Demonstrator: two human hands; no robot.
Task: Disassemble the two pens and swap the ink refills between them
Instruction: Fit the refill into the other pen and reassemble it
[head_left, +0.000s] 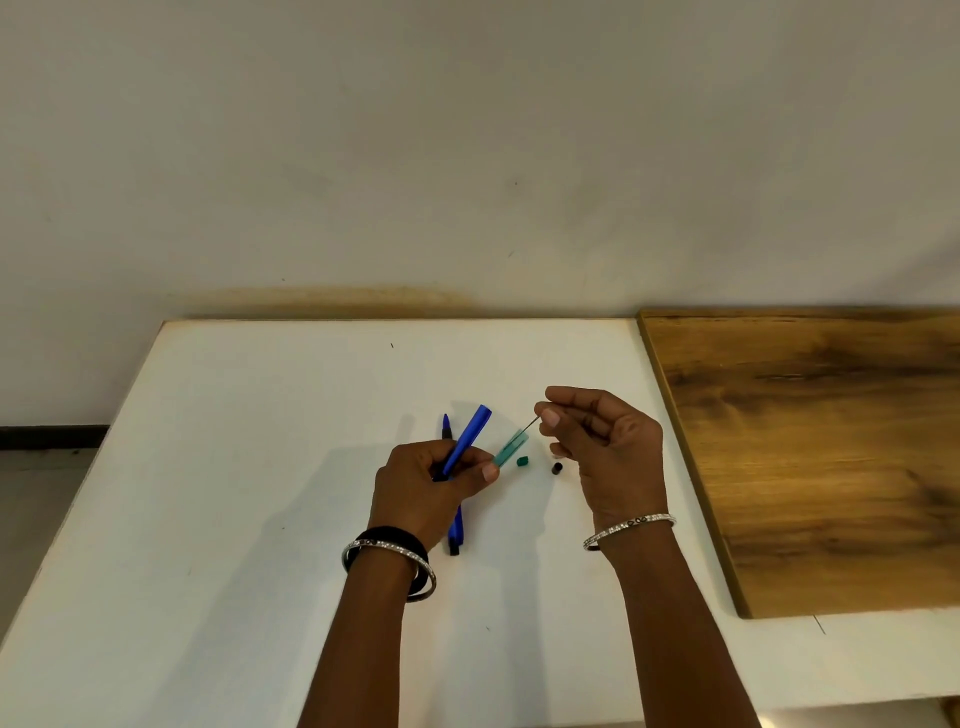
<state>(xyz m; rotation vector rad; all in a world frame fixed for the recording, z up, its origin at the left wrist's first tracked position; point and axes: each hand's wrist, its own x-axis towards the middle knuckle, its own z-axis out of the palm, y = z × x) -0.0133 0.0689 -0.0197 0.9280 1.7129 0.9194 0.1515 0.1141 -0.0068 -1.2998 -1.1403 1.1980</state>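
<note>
The left hand (431, 478) clasps a translucent teal barrel (511, 447) (plus a blue tube (467, 439)); the right hand (602, 441) pinches a thin refill (531, 427) entering it.

the left hand (426, 483) covers the middle of the blue pen (457, 530) lying on the surface (234, 467), so only its tip and tail show, and its grip hides the lower ends of the blue barrel (467, 439) and the teal barrel (511, 447). the thin refill (531, 427) vanishes between the right hand (608, 447) fingertips, too fine to read its ink colour. both forearms are cut off by the bottom edge, and the wooden board (821, 457) by the right edge; the small teal piece (522, 461) and black piece (557, 468) are too tiny to identify.
</note>
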